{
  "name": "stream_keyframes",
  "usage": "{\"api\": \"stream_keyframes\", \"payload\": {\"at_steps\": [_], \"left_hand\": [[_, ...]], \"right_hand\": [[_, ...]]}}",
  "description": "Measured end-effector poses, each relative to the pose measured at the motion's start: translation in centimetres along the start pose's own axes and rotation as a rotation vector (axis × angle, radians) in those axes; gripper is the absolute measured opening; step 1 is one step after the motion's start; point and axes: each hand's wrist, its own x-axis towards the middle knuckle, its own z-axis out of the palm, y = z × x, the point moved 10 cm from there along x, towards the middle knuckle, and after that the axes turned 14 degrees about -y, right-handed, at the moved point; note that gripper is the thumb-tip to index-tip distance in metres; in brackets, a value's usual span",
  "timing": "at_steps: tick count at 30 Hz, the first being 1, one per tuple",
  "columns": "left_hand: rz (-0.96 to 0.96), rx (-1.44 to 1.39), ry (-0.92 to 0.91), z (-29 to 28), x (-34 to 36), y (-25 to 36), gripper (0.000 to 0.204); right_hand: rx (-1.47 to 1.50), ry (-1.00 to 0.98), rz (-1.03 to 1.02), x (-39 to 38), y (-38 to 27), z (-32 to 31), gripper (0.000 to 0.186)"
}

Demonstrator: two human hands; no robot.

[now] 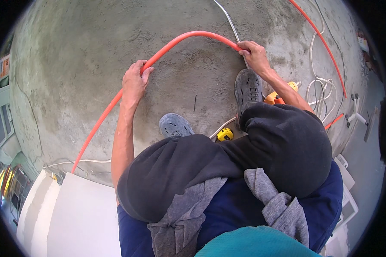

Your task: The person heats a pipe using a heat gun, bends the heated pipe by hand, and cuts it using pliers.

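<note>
A long orange-red pipe [196, 34] arches upward between my two hands, above the concrete floor. My left hand [135, 81] is wrapped round it at the left of the arch, and from there the pipe runs down to the lower left, to the edge of a white board. Its right end is in my right hand [255, 56], the fingers closed on it just above my shoe. A yellow tape measure [225, 134] lies on the floor between my feet. By my right forearm is a yellow and orange tool [283, 93], partly hidden by the arm.
Another orange-red pipe [324, 37] lies at the far right, near a loose coil of white cable [325, 95]. A short orange piece [333, 121] rests below it. White boards [83, 214] stand at the lower left. A white cable [227, 16] crosses the floor [94, 43] at the top.
</note>
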Motion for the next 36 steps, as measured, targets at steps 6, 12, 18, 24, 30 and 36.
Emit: {"api": "stream_keyframes", "payload": {"at_steps": [6, 12, 18, 24, 30, 36], "left_hand": [[0.007, 0.007, -0.003, 0.0, 0.0, -0.2, 0.027], [0.021, 0.019, -0.002, 0.0, 0.0, -0.3, 0.028], [0.04, 0.001, 0.019, 0.0, -0.1, -0.7, 0.027], [0.045, -0.033, 0.018, 0.1, -0.1, -1.0, 0.027], [0.038, -0.018, 0.011, 0.1, -0.4, -1.6, 0.028], [0.037, 0.026, 0.005, 0.0, -0.4, -0.9, 0.028]], "right_hand": [[0.115, -0.003, 0.042, -0.2, 0.3, 0.3, 0.04], [0.122, -0.02, 0.064, -0.3, 0.4, 0.5, 0.041], [0.15, -0.096, 0.119, -0.4, -0.9, 0.3, 0.039], [0.082, -0.111, 0.11, -0.4, -1.0, 0.4, 0.039], [0.09, -0.16, 0.097, 0.1, -0.7, 1.3, 0.038], [0.103, -0.192, 0.09, 0.3, 0.1, 1.8, 0.035]]}}
